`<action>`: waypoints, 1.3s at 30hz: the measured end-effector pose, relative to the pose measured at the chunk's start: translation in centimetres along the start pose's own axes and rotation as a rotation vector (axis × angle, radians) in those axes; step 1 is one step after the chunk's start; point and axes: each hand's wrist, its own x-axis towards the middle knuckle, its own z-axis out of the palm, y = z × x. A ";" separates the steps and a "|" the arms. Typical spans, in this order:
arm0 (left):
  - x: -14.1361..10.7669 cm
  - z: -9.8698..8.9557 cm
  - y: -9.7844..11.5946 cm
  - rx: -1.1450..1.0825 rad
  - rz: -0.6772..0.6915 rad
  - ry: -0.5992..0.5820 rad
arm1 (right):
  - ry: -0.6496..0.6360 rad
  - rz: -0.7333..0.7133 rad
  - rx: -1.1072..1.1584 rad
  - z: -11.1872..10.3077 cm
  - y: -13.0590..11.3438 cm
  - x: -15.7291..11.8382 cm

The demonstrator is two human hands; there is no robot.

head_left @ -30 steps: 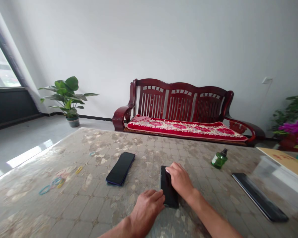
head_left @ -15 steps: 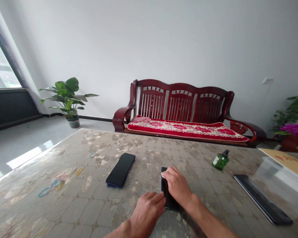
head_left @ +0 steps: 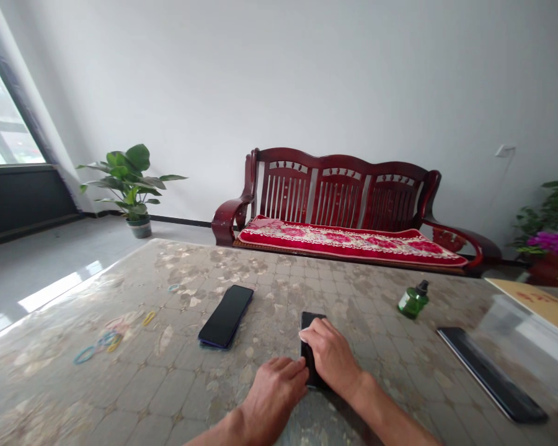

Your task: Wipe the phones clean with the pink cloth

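Observation:
A black smartphone (head_left: pixel 307 318) lies on the table in front of me, its screen partly covered by my hands. My left hand (head_left: pixel 279 387) has its fingers together against the phone's lower left edge, steadying it. Over the screen, my right hand (head_left: pixel 330 353) is closed, pinching a small white wipe (head_left: pixel 303 335) that mostly hides under the fingers; its exact kind is hard to make out. To the left lies a stack of dark phones (head_left: pixel 227 316), slightly fanned at the bottom.
Colored rubber bands (head_left: pixel 106 341) lie at the left. On the right stand a green pump bottle (head_left: pixel 413 300), a long black device (head_left: pixel 490 375) and a clear plastic box (head_left: pixel 516 334). Beyond the patterned tablecloth (head_left: pixel 190 384) is a red wooden bench (head_left: pixel 335 192).
My right hand has slid slightly down and left over the phone screen, baring more of its top end. My left hand stays at the lower left edge.

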 end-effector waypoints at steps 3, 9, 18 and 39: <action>-0.2 0.0 -0.1 0.007 0.015 0.021 | 0.022 0.057 -0.032 0.1 0.7 2.0; -0.3 -0.2 0.0 -0.010 -0.004 0.048 | 0.014 0.107 -0.058 0.5 1.4 3.0; -0.3 -0.6 0.2 -0.016 -0.015 0.038 | 0.016 0.032 0.013 -0.7 2.5 -0.6; -0.3 -1.1 0.1 -0.034 -0.001 0.050 | -0.008 0.078 -0.031 -0.3 3.0 2.3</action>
